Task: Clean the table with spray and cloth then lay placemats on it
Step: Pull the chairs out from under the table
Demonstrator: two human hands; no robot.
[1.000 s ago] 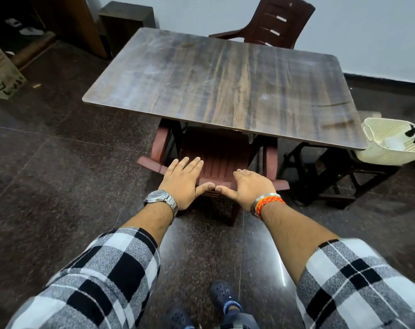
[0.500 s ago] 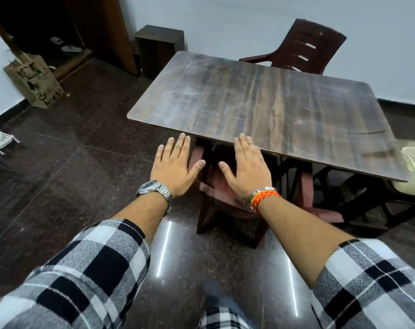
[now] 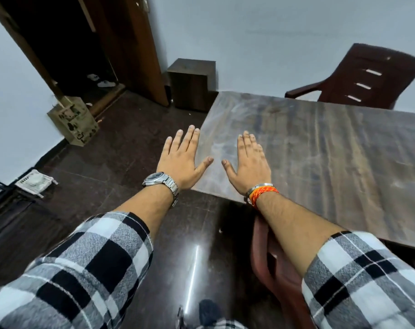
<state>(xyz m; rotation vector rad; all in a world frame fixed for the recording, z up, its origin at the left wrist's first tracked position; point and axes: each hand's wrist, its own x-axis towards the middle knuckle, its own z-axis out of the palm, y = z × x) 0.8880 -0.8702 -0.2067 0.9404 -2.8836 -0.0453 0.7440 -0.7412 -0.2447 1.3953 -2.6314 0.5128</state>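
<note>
A dark wood-grain table [image 3: 332,157] fills the right half of the view, with pale smears on its near left corner. My left hand [image 3: 181,160] is stretched out flat, palm down, fingers spread, over the table's left edge and the floor. My right hand [image 3: 250,162] is held flat above the table's near left corner, fingers apart. Both hands hold nothing. No spray bottle, cloth or placemat is in view.
A brown plastic chair [image 3: 367,79] stands behind the table; another chair [image 3: 275,269] is tucked under the near edge below my right arm. A small dark cabinet [image 3: 192,84], a paper bag [image 3: 73,119] and a white cloth-like item [image 3: 34,182] sit by the left wall.
The view has swung left and upward, so the table now lies to the right. Both open hands have risen from over the chair to the table's left corner.
</note>
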